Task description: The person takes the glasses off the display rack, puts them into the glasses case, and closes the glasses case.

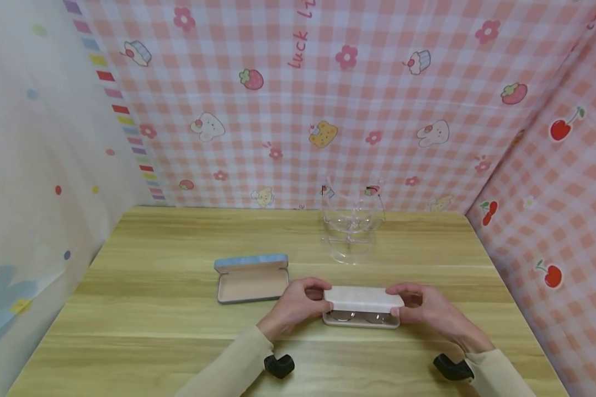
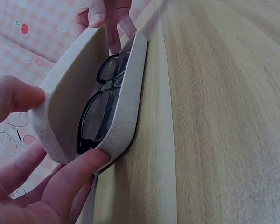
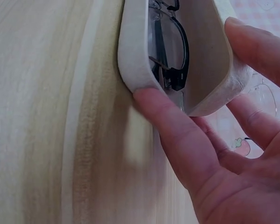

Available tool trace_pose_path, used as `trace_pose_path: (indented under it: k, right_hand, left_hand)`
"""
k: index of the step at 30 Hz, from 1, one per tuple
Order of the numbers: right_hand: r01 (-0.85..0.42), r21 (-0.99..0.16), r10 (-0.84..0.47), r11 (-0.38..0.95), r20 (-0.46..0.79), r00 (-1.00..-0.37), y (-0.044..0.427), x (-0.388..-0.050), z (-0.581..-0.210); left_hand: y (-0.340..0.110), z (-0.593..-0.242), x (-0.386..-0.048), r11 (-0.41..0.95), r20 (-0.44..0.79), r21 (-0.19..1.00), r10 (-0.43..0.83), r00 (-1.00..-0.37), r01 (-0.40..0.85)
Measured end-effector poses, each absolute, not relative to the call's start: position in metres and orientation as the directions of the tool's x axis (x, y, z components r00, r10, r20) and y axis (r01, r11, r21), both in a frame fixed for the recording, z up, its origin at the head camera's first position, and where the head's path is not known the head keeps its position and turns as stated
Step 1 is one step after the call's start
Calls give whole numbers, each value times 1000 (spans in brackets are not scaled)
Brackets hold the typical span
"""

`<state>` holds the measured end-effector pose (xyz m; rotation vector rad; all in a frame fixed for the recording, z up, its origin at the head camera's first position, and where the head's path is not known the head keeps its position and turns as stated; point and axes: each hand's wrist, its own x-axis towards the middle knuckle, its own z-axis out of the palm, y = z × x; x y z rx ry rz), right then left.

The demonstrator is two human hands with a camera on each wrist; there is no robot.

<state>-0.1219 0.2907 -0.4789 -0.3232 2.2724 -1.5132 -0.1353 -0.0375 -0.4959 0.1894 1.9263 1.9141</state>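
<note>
White case (image 1: 361,302): It is lying on the table (image 1: 154,331), toward five o'clock from the centre of the head view; its lid (image 2: 67,81) is standing partly raised above its base (image 2: 133,88).
Black-rimmed glasses (image 2: 115,83): They are resting inside the white case, their lenses showing beneath the lid.
Left hand (image 1: 298,303): It is holding the nine-o'clock end; its grip is spanning lid and base, a finger pressing the lid, the thumb pressing the base.
Right hand (image 1: 432,309): It is holding the three-o'clock end, its grip spread likewise, fingertip touching the lid's edge, thumb touching the base's corner.
Blue case (image 1: 252,284): It is standing wide open between nine and ten o'clock from the white case, just beside the left hand.
Clear stand (image 1: 350,240): It is rising at twelve o'clock from the white case, near the table's far edge, and is carrying thin-rimmed glasses (image 1: 334,225).
</note>
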Motion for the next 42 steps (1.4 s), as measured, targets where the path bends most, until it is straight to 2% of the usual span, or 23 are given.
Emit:
trace_pose_path:
  k: [5,11,36,42]
  right_hand:
    - [-18,-883,-360,469,-172,-917,289,-121,-479]
    - [-53,-873,-352,484,-139,-926,287,-120,-478]
    - [-45,-802,-297,596,-169,-940,282,-120,-480]
    - [-122,-791,-319,599,-97,-943,281,-117,-484]
  left_hand:
    - [-38,-496,-133,81,-161,987,382,-910,-141]
    - [-38,-500,-131,139,-127,987,369,-921,-81]
    - [-40,-500,-129,325,-88,945,376,-922,42]
    - [-37,-501,-127,378,-61,921,374,-926,92]
